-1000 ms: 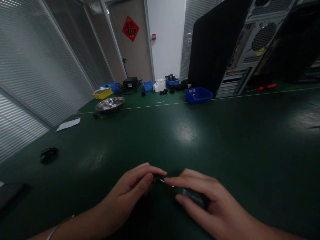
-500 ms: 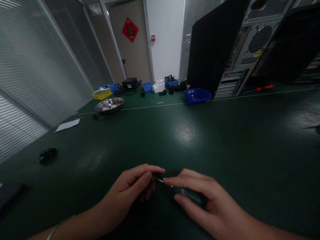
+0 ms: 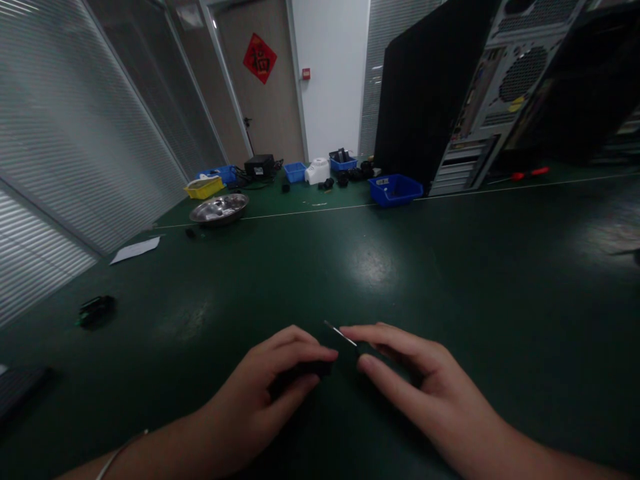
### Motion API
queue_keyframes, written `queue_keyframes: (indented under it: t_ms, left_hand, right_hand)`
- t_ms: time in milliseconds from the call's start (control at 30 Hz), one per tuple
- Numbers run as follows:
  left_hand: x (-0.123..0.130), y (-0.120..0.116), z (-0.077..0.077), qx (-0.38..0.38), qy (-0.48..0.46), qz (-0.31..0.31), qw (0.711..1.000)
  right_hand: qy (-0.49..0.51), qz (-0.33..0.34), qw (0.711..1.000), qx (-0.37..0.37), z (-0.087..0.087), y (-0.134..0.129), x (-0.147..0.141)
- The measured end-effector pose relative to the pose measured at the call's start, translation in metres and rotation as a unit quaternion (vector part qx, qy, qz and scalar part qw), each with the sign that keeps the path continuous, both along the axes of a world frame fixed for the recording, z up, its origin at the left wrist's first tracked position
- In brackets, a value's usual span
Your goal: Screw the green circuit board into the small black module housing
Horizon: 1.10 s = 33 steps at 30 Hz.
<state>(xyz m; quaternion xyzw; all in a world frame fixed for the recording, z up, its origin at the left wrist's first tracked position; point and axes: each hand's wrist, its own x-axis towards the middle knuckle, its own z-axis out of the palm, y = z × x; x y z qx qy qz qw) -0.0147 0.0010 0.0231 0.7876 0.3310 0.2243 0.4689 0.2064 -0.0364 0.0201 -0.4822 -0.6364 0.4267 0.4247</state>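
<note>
My left hand is closed around a small black part, gripped between thumb and fingers; its exact kind is too dark to make out. In my right hand is a screwdriver, its thin metal shaft sticking out past my index finger and pointing up and left. The dark handle is mostly hidden in my palm. The shaft's tip is above the left fingertips and apart from the black part. Both hands are over the near middle of the green table.
A steel bowl, yellow tray, blue bin and white device stand toward the back. At back right rises a computer case. A dark green-black part and white paper lie at left.
The screwdriver's tip has come away from the part in my left hand and moved up. My left fingers have turned and closed further over the black part.
</note>
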Motion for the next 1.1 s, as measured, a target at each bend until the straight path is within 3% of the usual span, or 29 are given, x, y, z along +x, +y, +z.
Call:
queue_keyframes:
  t_ms: [100, 233, 333, 533, 900, 1000, 1100]
  left_hand:
    - [0.001, 0.0, -0.002, -0.025, -0.009, 0.001, 1.0]
    - [0.002, 0.005, -0.006, -0.182, -0.05, 0.086, 0.978]
    - [0.002, 0.01, -0.006, -0.23, -0.067, 0.105, 0.965]
    - [0.004, 0.014, 0.0, -0.227, -0.053, 0.115, 0.965]
    - [0.007, 0.013, -0.004, -0.237, -0.121, 0.086, 0.96]
    - [0.004, 0.01, -0.006, -0.191, -0.085, 0.102, 0.973]
    - [-0.001, 0.005, -0.007, -0.096, -0.012, 0.113, 0.989]
  right_hand:
    - [0.001, 0.004, 1.0, -0.003, 0.0, 0.001, 0.0]
    - [-0.028, 0.016, 0.999, 0.009, -0.001, 0.002, 0.001]
    - [-0.046, 0.026, 0.998, 0.023, -0.004, 0.002, 0.002]
    - [-0.05, 0.081, 0.994, 0.047, -0.011, 0.0, 0.005]
    - [-0.046, 0.104, 0.993, 0.043, -0.007, 0.0, 0.005]
    - [-0.049, 0.078, 0.995, 0.05, -0.008, -0.001, 0.005]
    - [-0.057, 0.044, 0.996, 0.061, -0.009, -0.002, 0.005]
